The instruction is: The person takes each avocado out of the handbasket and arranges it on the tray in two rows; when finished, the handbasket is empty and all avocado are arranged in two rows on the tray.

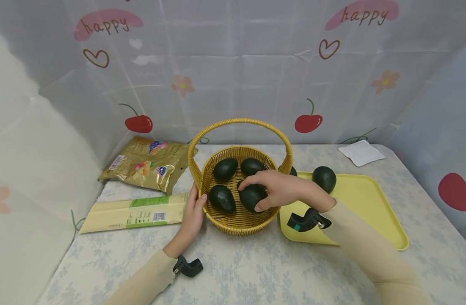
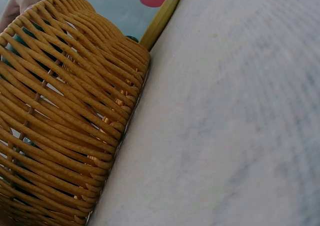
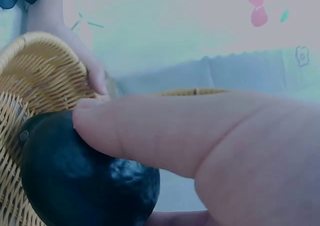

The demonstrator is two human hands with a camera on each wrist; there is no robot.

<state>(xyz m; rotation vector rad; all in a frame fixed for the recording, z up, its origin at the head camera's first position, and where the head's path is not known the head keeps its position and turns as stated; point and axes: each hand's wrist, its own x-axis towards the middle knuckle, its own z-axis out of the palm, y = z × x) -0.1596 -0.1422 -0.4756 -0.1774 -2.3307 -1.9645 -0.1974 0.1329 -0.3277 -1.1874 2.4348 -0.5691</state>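
Note:
A yellow wicker basket point(image 1: 238, 230) with a tall arched handle stands mid-table, dark green avocados inside it. My right hand point(image 1: 281, 189) reaches over the basket's right rim and grips an avocado point(image 1: 251, 199) between thumb and fingers. That same avocado point(image 3: 90, 171) fills the lower left of the right wrist view, the thumb across its top. My left hand point(image 1: 193, 215) holds the basket's left rim, thumb on the edge and fingers along the outer wall. Near the held avocado lie another avocado point(image 1: 222, 199) and two farther back. The left wrist view shows mostly the woven side point(image 2: 70, 110).
Right of the basket is a yellow tray point(image 1: 364, 212) with an avocado point(image 1: 324, 178) at its back edge; another peeks out behind the basket handle. A gold snack bag point(image 1: 149, 163) and a long cream-and-green packet point(image 1: 137, 213) lie left. A white pad point(image 1: 361, 153) sits back right.

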